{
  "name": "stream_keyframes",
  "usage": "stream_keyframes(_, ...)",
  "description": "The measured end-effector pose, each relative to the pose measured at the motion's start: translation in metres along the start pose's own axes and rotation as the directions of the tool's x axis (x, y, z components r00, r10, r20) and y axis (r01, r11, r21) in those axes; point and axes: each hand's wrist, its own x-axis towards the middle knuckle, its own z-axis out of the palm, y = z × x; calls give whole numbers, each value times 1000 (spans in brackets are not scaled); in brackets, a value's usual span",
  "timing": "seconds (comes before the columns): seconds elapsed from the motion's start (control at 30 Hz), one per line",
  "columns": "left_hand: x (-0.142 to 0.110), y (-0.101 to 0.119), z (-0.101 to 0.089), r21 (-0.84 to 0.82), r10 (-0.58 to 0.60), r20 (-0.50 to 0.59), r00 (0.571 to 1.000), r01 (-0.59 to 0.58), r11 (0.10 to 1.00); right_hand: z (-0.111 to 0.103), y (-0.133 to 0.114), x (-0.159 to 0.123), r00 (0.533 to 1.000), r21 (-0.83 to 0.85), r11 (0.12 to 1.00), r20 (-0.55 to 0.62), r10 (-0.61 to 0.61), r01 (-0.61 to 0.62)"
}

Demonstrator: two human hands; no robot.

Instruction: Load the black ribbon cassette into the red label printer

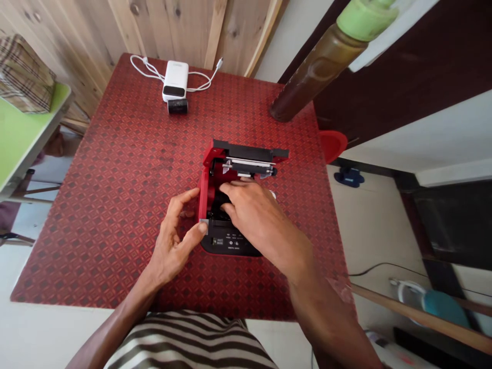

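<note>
A small red and black printer (pixel 232 243), probably for labels or receipts, sits on the table with its lid (pixel 249 152) raised. My left hand (pixel 175 241) steadies it: the thumb presses the front left corner and the fingers lie along the left side. Inside the open compartment is my right hand (pixel 251 207), its fingers bent down toward the dark inner left part. What those fingertips touch is hidden by the hand and the compartment wall. Beyond the right hand, a bit of something white (pixel 272 195) peeks out at the printer's right side.
A red patterned table (pixel 126 169) bears a white power bank (pixel 176 81) with a white cable (pixel 203 84) and a small black object (pixel 177 106). A tall brown bottle with a green cap (pixel 307 77) stands at the far right. A green table (pixel 23 133) is at left.
</note>
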Motion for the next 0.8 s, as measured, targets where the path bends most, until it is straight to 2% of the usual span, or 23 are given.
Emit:
stream_keyframes(0.07,0,0,0,1,5,-2,1000,-5,1000,-4,3,-7,1000,79,997,1,-27,26)
stream_keyframes(0.23,0,0,0,14,8,-6,1000,-8,1000,-16,19,-31,969,293,924,-99,-227,247)
stream_keyframes(0.3,0,0,0,16,2,-10,1000,-2,1000,-18,26,-37,957,341,894,-98,-273,290)
stream_keyframes(0.47,0,-1,0,-4,19,-12,1000,-19,1000,-18,37,-38,950,414,858,-64,-304,303)
stream_keyframes(0.6,1,-2,0,-46,32,4,999,-32,998,-17,45,-36,957,416,865,-56,-285,282)
stream_keyframes(0.8,1,-3,0,-72,37,-4,999,-37,997,-19,46,-33,961,444,855,-64,-267,268)
